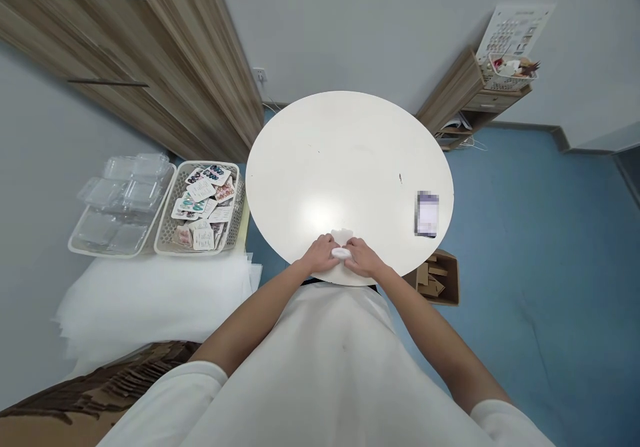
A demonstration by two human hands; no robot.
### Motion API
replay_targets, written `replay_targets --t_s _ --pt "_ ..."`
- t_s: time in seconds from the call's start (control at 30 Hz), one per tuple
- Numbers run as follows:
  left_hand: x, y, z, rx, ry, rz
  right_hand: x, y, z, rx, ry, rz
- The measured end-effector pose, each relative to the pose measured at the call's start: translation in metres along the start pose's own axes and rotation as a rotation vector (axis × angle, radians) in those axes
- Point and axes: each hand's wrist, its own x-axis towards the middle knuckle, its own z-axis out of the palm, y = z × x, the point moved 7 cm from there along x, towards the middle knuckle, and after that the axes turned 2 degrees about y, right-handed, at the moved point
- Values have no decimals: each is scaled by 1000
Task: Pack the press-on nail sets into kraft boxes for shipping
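Note:
A small white rolled-up sheet (341, 253) lies at the near edge of the round white table (350, 160). It looks like soft foam wrap or tissue, and a loose flap extends past the roll on its far side. My left hand (319, 253) grips the roll from the left with bent fingers. From the right, my right hand (363, 257) closes on its other end. Whether anything is wrapped inside cannot be seen.
Left of the table stand a basket (235, 223) of carded hair clips or similar and a basket (105, 253) of clear plastic boxes. White sheets (160, 300) are piled nearer me. A blurred flat rectangle (427, 215) lies at right; a cardboard box (453, 280) stands below.

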Motion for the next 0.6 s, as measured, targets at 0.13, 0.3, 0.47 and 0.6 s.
replay_targets --t_s 0.13,0.3,0.47,0.6 --pt "7 -18 -1 -153 24 -180 22 11 -10 64 -54 55" --pt "-2 -32 -2 -252 237 -371 35 23 -15 59 49 137" --pt "-1 -37 4 -220 295 -509 37 36 -6 -18 172 258" --pt "-1 -40 5 -233 310 -630 22 35 -9 20 300 297"
